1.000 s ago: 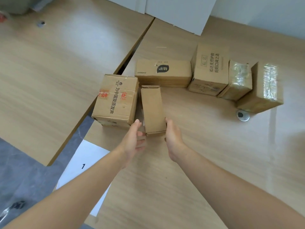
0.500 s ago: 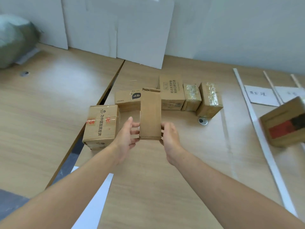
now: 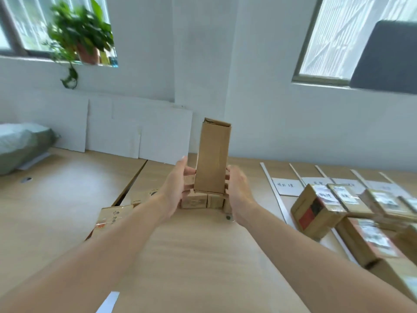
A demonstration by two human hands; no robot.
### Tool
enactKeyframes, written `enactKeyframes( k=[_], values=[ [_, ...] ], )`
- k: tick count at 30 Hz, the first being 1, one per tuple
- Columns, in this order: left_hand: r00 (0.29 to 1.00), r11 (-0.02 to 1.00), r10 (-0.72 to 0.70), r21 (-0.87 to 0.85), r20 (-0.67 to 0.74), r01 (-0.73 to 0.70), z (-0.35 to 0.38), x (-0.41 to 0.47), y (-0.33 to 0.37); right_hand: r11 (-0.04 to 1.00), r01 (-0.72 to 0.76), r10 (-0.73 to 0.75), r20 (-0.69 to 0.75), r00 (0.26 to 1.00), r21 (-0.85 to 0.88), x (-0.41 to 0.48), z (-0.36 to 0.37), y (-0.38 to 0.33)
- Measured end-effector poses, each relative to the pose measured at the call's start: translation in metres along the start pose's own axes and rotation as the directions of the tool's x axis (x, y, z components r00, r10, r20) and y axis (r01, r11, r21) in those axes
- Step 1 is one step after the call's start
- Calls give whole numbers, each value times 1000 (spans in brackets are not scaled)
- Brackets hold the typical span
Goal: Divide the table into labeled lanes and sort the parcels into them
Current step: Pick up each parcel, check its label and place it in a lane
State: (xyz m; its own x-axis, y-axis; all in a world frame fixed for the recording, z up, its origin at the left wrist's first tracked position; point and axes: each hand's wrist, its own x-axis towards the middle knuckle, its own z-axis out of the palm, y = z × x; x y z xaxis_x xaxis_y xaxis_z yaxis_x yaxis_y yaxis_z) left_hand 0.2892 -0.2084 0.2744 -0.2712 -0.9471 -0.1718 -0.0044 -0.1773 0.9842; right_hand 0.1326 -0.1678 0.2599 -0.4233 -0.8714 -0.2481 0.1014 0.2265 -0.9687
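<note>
Pale wooden table (image 3: 198, 256) bears labelled brown cardboard parcels (image 3: 327, 219) at right (white strips (image 3: 274, 195) divide lanes), and above its middle a tall plain cardboard box (image 3: 212, 159) stands upright, its lower end gripped between left hand (image 3: 176, 193) and right hand (image 3: 238, 190), fingers curled round its sides.

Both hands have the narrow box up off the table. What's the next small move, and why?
Probably turn the narrow box between the left hand and right hand to find its label: the face toward the camera is bare cardboard, while the lanes' paper labels lie off to the right.
</note>
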Motion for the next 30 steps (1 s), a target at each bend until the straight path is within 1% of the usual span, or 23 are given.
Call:
enactKeyframes(
  k=[3,5,9,13,16,20,24,30],
  values=[
    [998,998,60,-23,-20,-61,40,-33,24,998,68,-68,17,998,-17,-31,-41,-26],
    [997,997,79,-13,-5,-79,68,-53,32,995,102,-101,37,994,-21,-58,-69,-44],
    [995,994,100,-31,7,-100,114,-87,44,985,174,-173,61,983,-16,-81,-123,-59],
    [989,989,148,-27,27,-147,144,-109,53,978,204,-205,61,977,32,-97,-156,-65],
    [981,982,190,-16,45,-189,156,-120,61,970,234,-238,60,969,68,-102,-171,-71],
    [972,975,220,13,78,-222,161,-128,72,960,268,-271,25,962,83,-107,-179,-80],
    [976,979,199,22,92,-202,163,-131,77,961,262,-265,23,964,90,-121,-181,-86],
    [975,979,200,28,99,-204,166,-134,80,967,247,-247,-11,969,53,-127,-185,-90]
  ],
)
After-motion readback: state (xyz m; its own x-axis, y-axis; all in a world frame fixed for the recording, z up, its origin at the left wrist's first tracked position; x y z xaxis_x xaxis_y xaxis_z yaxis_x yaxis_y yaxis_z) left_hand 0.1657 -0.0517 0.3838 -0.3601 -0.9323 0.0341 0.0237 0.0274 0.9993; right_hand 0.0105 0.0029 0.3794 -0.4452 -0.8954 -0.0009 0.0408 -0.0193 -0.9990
